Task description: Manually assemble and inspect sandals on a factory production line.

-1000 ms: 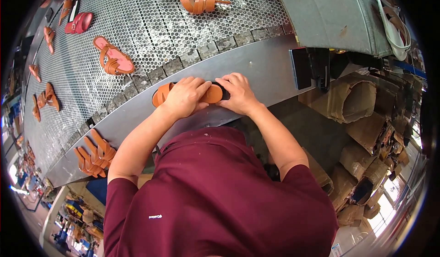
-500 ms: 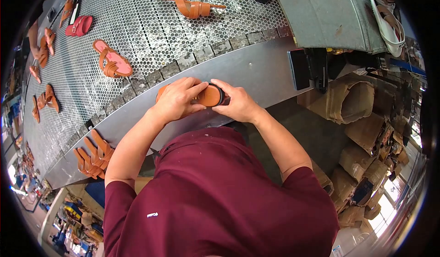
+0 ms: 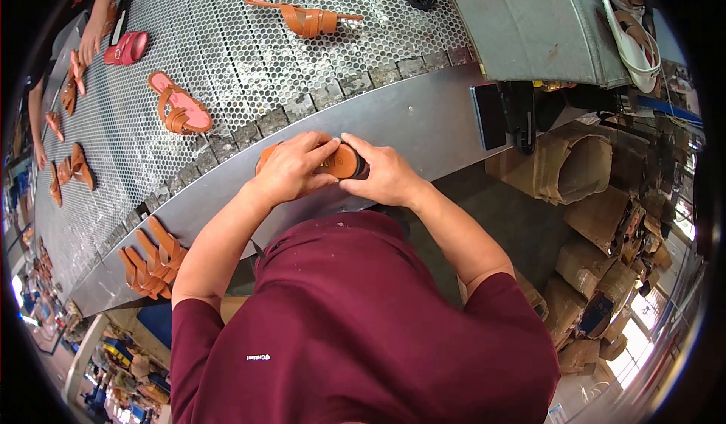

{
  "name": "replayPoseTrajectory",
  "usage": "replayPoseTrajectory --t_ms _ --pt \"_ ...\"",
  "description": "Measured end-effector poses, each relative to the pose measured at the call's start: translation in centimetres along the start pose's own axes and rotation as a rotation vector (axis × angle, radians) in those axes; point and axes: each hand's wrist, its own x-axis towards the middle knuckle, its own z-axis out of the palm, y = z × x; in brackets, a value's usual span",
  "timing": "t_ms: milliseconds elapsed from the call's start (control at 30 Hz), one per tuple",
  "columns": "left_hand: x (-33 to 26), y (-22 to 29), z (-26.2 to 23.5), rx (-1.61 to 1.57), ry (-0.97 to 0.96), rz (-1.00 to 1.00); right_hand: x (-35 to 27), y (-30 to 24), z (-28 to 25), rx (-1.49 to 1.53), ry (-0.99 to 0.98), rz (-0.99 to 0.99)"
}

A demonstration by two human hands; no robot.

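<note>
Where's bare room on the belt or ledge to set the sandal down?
Free: metal ledge right of the right hand, up to the black phone; mesh belt between the pink-soled sandal and the strapped sandal. Crowded: strap pile, far-left belt.

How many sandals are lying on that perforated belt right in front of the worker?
2 clearly: an orange sandal with pink sole at left and an orange sandal farther up the belt. More lie along the far-left edge, too distorted to count.

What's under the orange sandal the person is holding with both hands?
Under the orange sandal lies the smooth grey metal ledge beside the perforated belt. The left hand and right hand cover much of the sandal, so whether it rests on the ledge is hidden.
</note>
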Motion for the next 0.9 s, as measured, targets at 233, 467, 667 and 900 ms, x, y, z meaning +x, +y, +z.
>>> replayPoseTrajectory --t_ms 233,467,667,900 --pt "0.4 0.7 1.2 0.012 0.059 -0.006 0.4 1.3 1.0 -0.112 0.227 -0.132" --pt "4.2 1.2 -1.5 -0.128 -0.012 -0.216 1.2 1.4 -3.1 -0.126 0.064 -0.287" --pt "6.9 1.3 -2.6 -0.590 -0.060 -0.535 2.2 1.6 -4.5 0.242 0.280 -0.151" --pt "7.3 1.4 -1.2 -0.758 0.099 -0.576 4.0 1.7 -5.9 0.133 0.339 -0.317"
